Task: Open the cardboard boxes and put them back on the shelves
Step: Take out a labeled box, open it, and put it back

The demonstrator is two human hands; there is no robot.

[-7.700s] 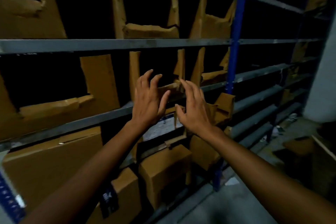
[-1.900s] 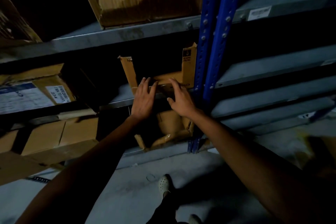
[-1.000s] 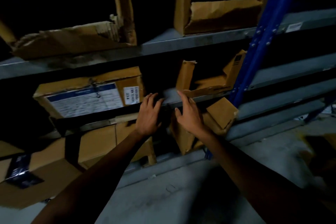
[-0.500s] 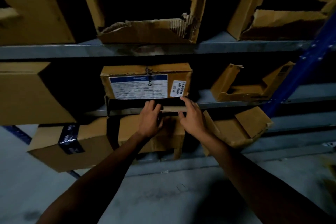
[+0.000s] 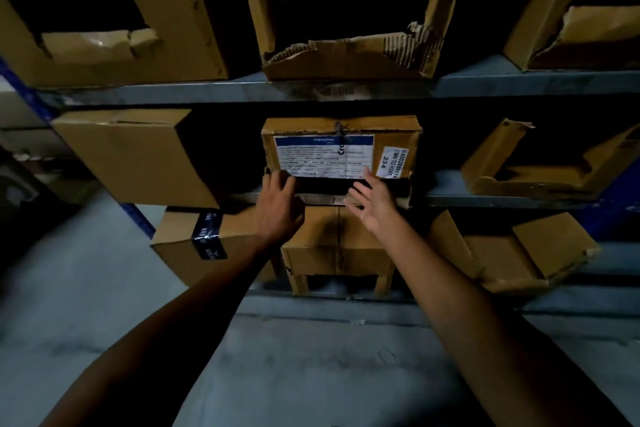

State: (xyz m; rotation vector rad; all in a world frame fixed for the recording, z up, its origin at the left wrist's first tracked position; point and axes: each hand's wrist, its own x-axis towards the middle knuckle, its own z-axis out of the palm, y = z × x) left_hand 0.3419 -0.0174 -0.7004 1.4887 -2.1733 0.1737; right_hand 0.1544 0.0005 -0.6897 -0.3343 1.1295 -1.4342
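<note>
A closed cardboard box [image 5: 341, 128] with a white and blue label and a band of black tape sits on the middle shelf [image 5: 485, 199], straight ahead. My left hand [image 5: 278, 206] reaches its lower left corner, fingers spread and touching the front face. My right hand [image 5: 374, 201] is at the lower right of the label, fingers straight and apart, at the box's front. Neither hand grips anything.
Torn open boxes [image 5: 349, 59] line the upper shelf. A closed box [image 5: 135, 152] stands to the left, an open one [image 5: 540, 173] to the right. Below are a taped box [image 5: 194, 243], another box [image 5: 336, 246] and an open box [image 5: 519, 253]. Grey floor [image 5: 311, 357] lies underfoot.
I have shifted left along the rack from the open boxes by the blue post. Both hands rose from the shelf edge onto the lower front of the labelled box.
</note>
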